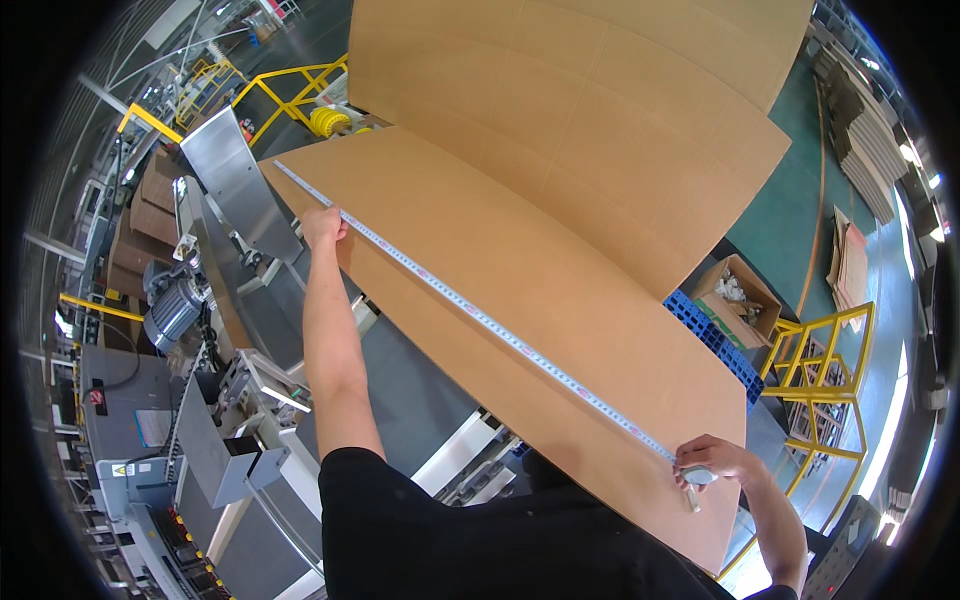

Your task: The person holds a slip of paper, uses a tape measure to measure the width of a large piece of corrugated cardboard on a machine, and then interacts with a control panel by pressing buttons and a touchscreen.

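A large brown cardboard sheet lies in front of me, its far part folded up into a raised panel. Across the flat part stretches the pale blade of a tape measure, running from the far left corner down to the near right. My right hand is closed round the tape measure's rounded case, and a short light strap hangs below it. My left hand is at the sheet's left edge, fingers curled against the blade some way in from its far end.
Machinery with a grey motor and a tilted metal plate stands at the left. Right of the sheet are a blue plastic pallet, an open carton and yellow railings. Stacked cardboard lies farther off.
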Available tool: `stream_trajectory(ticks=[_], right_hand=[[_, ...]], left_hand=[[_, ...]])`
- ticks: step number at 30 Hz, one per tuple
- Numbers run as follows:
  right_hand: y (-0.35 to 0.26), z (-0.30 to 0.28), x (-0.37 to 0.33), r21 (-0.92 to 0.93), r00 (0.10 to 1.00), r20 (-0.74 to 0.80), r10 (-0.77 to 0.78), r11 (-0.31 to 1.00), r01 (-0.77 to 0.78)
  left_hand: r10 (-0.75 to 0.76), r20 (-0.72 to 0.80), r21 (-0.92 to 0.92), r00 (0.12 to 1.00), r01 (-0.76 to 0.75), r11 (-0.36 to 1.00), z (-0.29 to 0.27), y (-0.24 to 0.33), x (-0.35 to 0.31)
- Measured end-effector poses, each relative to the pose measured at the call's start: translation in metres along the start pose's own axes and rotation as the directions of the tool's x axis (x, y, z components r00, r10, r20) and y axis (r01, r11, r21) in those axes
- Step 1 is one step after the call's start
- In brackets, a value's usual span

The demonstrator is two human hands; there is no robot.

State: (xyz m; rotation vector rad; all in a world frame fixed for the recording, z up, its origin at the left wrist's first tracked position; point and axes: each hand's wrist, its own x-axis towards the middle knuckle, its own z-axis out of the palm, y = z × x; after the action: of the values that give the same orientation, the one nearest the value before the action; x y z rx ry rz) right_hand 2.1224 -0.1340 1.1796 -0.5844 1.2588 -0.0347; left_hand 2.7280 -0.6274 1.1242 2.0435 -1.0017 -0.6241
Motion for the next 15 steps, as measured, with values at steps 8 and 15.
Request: stream_trajectory(ticks=[8, 15], right_hand=[[-0.028, 0.028, 0.026, -0.045, 0.998, 0.052, -0.025, 0.999, 0.027], [-0.028, 0.045, 0.028, -0.061, 0.998, -0.007, -0.058, 0.996, 0.058]], left_hand=[[-0.017, -0.077, 0.103, 0.997, 0.025, 0.994, -0.017, -0.004, 0.007], [-0.045, -0.108, 0.133, 0.993, 0.059, 0.989, -0.021, 0.0, 0.011]])
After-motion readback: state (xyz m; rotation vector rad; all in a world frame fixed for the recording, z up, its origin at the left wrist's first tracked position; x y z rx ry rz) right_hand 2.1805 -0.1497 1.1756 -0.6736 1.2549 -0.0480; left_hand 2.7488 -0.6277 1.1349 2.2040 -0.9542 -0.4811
